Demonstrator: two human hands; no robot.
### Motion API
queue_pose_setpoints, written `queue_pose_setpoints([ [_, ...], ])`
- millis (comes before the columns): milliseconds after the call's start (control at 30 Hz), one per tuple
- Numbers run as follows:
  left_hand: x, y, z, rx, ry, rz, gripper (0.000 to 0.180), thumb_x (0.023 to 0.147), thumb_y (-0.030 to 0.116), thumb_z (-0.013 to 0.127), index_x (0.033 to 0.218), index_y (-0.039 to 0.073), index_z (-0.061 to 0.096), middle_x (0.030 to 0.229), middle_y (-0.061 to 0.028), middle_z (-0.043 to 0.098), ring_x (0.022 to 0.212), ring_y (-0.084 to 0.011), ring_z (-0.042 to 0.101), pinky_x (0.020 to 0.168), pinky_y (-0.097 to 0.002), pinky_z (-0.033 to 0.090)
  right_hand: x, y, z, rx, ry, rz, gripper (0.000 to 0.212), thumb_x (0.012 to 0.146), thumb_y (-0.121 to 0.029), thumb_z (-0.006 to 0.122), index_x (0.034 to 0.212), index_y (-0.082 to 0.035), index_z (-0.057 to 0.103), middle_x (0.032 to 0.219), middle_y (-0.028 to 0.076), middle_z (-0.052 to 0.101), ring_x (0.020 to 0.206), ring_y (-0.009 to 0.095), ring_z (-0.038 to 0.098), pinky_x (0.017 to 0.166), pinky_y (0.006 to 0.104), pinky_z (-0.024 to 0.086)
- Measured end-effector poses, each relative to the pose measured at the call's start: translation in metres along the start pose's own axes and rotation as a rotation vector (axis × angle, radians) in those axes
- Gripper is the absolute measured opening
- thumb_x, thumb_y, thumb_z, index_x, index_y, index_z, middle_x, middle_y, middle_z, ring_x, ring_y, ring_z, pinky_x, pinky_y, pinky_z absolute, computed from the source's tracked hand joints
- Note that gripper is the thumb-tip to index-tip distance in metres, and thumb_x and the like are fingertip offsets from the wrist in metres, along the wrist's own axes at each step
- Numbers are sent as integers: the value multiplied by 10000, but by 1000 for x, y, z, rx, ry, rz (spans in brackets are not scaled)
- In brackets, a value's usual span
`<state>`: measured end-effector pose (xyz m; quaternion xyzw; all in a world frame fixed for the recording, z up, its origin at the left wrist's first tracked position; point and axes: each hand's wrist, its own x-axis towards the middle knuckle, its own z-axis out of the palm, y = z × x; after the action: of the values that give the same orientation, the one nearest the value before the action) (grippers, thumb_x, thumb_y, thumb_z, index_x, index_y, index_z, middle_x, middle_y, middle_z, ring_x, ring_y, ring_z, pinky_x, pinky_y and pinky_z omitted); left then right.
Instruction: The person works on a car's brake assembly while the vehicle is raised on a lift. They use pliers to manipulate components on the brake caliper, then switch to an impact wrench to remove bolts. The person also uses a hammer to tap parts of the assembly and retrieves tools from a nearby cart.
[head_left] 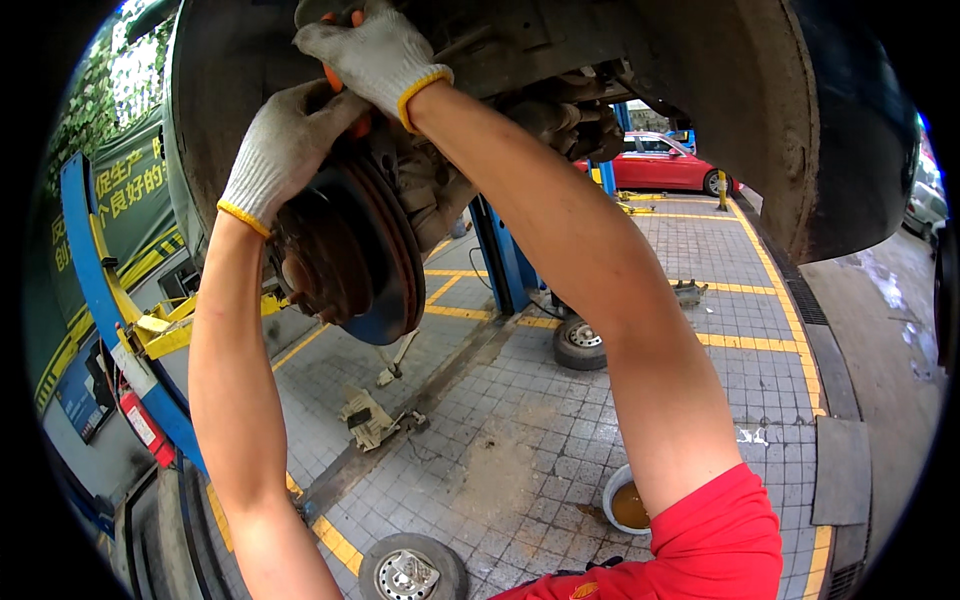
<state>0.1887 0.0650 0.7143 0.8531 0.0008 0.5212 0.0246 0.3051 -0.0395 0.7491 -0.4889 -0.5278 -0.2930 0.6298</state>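
Observation:
Both my hands wear white knit gloves with yellow cuffs and reach up into the wheel well point(760, 130) of a raised car. My left hand point(275, 150) is closed just above the rusty brake disc point(385, 270), its fingertips by an orange piece point(360, 126). Higher up and a little to the right, my right hand point(375, 55) is curled, with more orange showing at its fingers. What the fingers grip is mostly hidden by the gloves, and I cannot make out its kind. Dark suspension parts point(550, 120) lie behind my right forearm.
A blue lift post point(505, 265) stands behind the disc; a yellow lift arm point(165, 330) and red fire extinguisher point(147, 428) are at left. Wheels point(415, 575) lie on the tiled floor, near a bucket point(612, 490) of brown liquid. A red car point(660, 165) is parked beyond.

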Motion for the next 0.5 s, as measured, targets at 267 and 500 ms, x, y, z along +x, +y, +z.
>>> queue_pose_setpoints([
  [267,3,2,-3,-54,-85,-65,567,991,414,676,1287,-69,666,1063,-118,742,933,-139,649,907,-296,509,-8,-5,-9,-22,56,-22,791,833,-611,691,1306,17,604,1208,287,704,1197,417,662,1007,462,515],
  [500,1,-3,0,52,-6,64,511,999,478,641,1203,18,733,977,-133,769,871,-218,711,876,-346,530,6,6,-2,19,41,-36,724,836,-533,695,1263,48,635,1207,307,696,1181,439,664,989,476,528],
])
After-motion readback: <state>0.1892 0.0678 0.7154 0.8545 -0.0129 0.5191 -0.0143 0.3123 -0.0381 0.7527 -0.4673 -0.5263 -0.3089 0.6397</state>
